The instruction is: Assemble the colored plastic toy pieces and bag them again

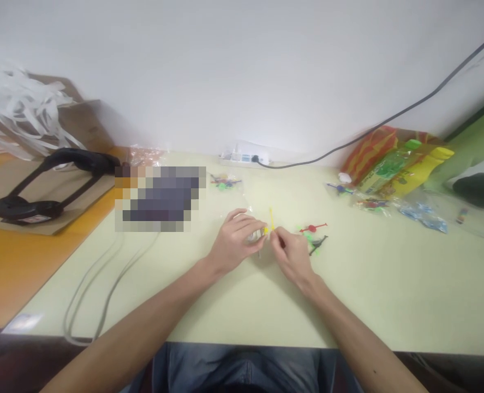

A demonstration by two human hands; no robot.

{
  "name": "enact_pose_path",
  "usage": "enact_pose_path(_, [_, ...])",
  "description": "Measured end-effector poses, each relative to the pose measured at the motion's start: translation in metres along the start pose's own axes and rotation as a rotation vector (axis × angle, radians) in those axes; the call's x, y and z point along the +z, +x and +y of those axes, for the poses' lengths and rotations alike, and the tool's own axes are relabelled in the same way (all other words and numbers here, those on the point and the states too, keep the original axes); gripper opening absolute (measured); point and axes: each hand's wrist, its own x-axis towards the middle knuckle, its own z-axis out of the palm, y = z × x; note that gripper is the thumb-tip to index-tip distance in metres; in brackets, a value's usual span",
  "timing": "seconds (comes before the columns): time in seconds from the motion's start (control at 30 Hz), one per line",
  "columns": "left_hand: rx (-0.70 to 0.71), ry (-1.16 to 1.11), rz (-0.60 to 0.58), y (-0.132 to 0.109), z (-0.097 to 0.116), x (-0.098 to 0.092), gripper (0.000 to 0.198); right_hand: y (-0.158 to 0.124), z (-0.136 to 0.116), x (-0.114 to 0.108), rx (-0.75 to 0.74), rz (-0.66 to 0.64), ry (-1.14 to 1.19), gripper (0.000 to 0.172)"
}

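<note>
My left hand (238, 240) is closed, thumb and fingertips round a small whitish, see-through thing that I cannot make out clearly. A bit of yellow (266, 231) shows at those fingertips. Close by on the right, my right hand (293, 252) pinches a thin yellow plastic piece (271, 213), whose narrow end sticks up past the fingers. Its lower part is hidden by the fingers. Just beyond my right hand lie a red plastic piece (313, 228) with a pointed end, a dark plastic piece (318, 243) and some bright green bits.
More coloured plastic pieces (224, 181) lie near a power strip (242, 158) at the wall. At the right are a blue piece (339, 188), a green-capped bottle (393, 161) and a yellow packet (424, 172). A blurred-out dark device (162, 197) and cables (106, 289) occupy the left.
</note>
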Motion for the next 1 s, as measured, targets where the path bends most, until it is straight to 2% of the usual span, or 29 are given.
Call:
enact_pose_path(0.1, [0.02, 0.013, 0.012, -0.001, -0.001, -0.001, 0.013, 0.005, 0.006, -0.006, 0.078, 0.079, 0.006, 0.032])
enact_pose_path(0.17, [0.017, 0.049, 0.0, -0.002, -0.002, 0.0, 0.015, 0.008, 0.012, -0.01, 0.086, 0.072, -0.055, 0.033])
enact_pose_path(0.37, [0.032, 0.185, -0.213, -0.005, -0.006, 0.007, 0.018, 0.008, 0.022, -0.014, 0.026, -0.194, -0.484, 0.035])
enact_pose_path(0.53, [0.054, 0.338, -0.325, -0.004, -0.002, 0.012, 0.017, 0.003, 0.018, -0.013, -0.003, -0.409, -0.592, 0.032])
enact_pose_path(0.7, [0.076, 0.452, -0.411, -0.003, 0.007, 0.01, 0.014, 0.001, 0.016, -0.016, 0.079, -0.488, -0.505, 0.03])
enact_pose_path(1.0, [0.021, 0.403, -0.432, -0.005, 0.002, 0.005, 0.015, 0.003, 0.013, -0.022, 0.074, -0.521, -0.223, 0.036])
